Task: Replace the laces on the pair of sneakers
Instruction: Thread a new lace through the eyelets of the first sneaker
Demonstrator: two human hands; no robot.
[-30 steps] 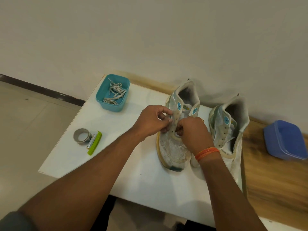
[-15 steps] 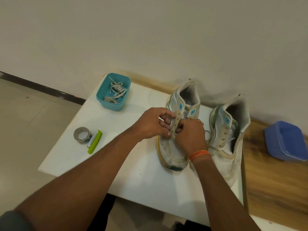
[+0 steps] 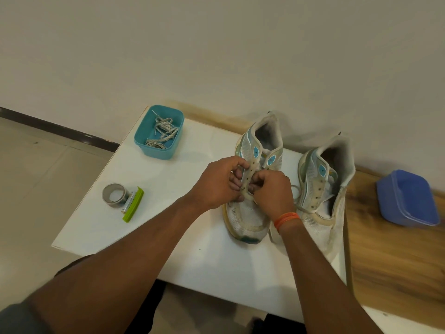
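Up close in the head view, both hands meet over the left sneaker [image 3: 248,213], which stands on the white table [image 3: 168,237] just right of centre, toe toward the camera. The left hand [image 3: 216,186] curls its fingers round the eyelet strip [image 3: 250,177] of that shoe, and the right hand [image 3: 271,191], with an orange band [image 3: 286,219] at the wrist, pinches the same strip from the other side; the two hands touch and hide the lower eyelets and most of the tongue. Just beside it at 3 o'clock stands the right sneaker [image 3: 322,189], a loose lace [image 3: 301,208] trailing across its front. At 10 o'clock a teal tub [image 3: 159,150] holds a tangle of laces [image 3: 161,133]. At 9 o'clock lie a roll of grey tape [image 3: 114,196] and a green clip [image 3: 133,204], touching. Far out at 3 o'clock, a blue tub [image 3: 407,198] sits on the wooden surface [image 3: 385,261].
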